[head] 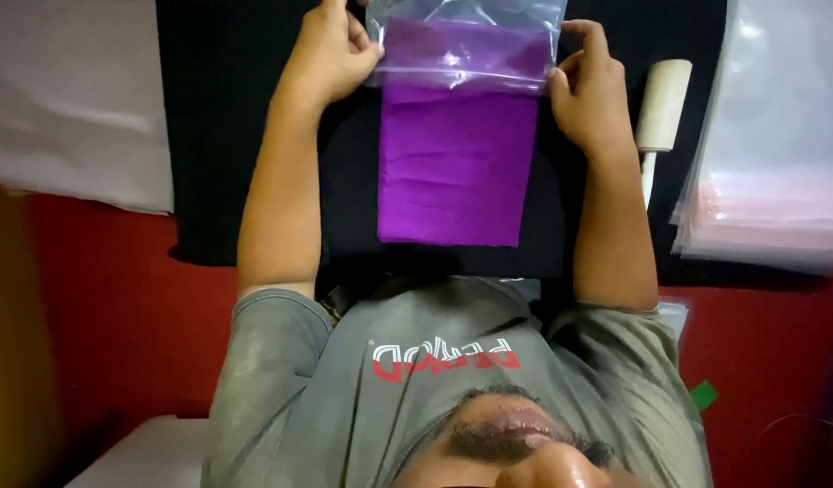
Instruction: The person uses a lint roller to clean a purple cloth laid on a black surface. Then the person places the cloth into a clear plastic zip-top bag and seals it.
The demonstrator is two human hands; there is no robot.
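Newbie: bagging seems to be underway? On the black mat [218,136], a folded purple cloth [457,172] is half covered by a clear zip bag [466,50].

Regular: yep. The bag's side edges are pinched by the left hand [331,54] and right hand [593,95], fingers closed on the plastic. Level corners are probably needed for any further slide.

Newbie: the bag's top is cut off though, and some fingertips are hidden.

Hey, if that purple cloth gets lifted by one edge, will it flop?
Likely floppy: the purple cloth lies flat with soft creases, so it would probably droop. It looks thin, so probably light. The clear bag pinched by the left hand and right hand looks glossy, perhaps slippery.
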